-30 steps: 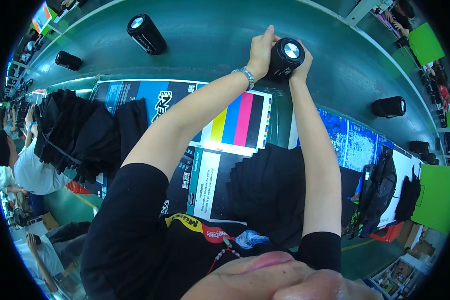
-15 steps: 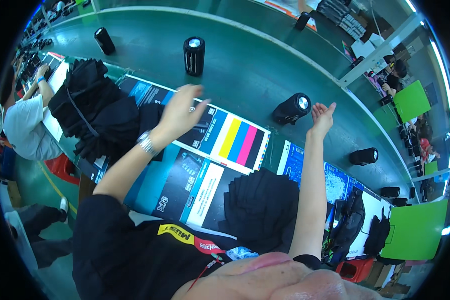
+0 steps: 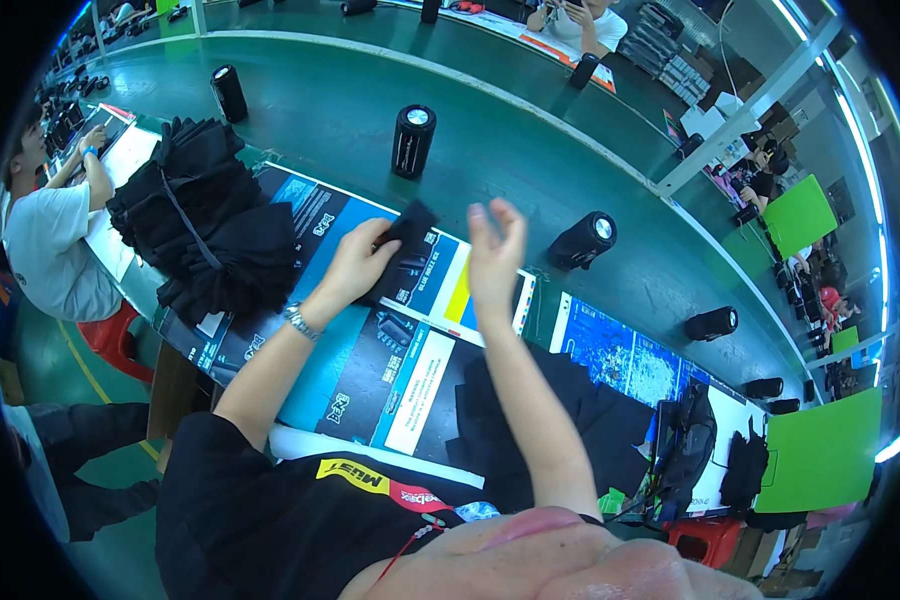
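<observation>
My left hand is closed on the edge of a flat black cloth pouch, held over the printed sheets. Beside it, to the right, my right hand is raised with its fingers apart and nothing in them. A tied bundle of black cloth pieces lies left of my left hand. Under my right forearm, a fanned stack of black cloth pieces rests near my body. Beyond my hands, black cylindrical speakers stand or lie on the green belt: one upright, another tilted.
Printed sheets cover the bench before me. More speakers sit along the green belt, including one at right. At far right are black bags and a green panel. A co-worker in a light shirt sits at left.
My left hand, showing no pouch before, now holds a black cloth pouch. My right hand has moved left, away from the tilted speaker and toward my left hand. The view has shifted slightly.
</observation>
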Motion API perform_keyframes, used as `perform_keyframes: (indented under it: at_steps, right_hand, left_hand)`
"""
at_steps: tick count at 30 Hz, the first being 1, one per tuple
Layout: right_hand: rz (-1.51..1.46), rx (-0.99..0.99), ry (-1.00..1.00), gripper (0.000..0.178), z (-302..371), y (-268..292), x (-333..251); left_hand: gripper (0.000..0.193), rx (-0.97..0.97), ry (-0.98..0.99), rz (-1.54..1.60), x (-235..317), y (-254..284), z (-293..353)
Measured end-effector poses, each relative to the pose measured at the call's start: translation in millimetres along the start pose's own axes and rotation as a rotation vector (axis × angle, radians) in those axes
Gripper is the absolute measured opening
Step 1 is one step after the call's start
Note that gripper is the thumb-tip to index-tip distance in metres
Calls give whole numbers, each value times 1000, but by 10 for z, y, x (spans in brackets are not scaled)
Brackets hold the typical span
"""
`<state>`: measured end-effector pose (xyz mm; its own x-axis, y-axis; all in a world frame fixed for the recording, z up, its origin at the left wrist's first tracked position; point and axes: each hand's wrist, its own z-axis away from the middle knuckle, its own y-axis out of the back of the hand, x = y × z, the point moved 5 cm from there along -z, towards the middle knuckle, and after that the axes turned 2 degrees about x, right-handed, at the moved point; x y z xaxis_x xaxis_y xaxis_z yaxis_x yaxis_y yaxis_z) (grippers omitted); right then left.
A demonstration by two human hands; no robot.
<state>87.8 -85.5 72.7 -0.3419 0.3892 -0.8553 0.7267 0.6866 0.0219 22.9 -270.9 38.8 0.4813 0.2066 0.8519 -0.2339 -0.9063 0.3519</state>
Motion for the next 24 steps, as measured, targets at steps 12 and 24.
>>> perform_keyframes:
  at_steps: [12,24]
  right_hand:
    - [-324,-207,-531,33,445,-419,451]
    - [-760,-247,-896,36,485,-448,409]
  left_hand:
    - [21,65,466,840,-243,-305,-35]
    - [18,196,247,463,-377,-209,34]
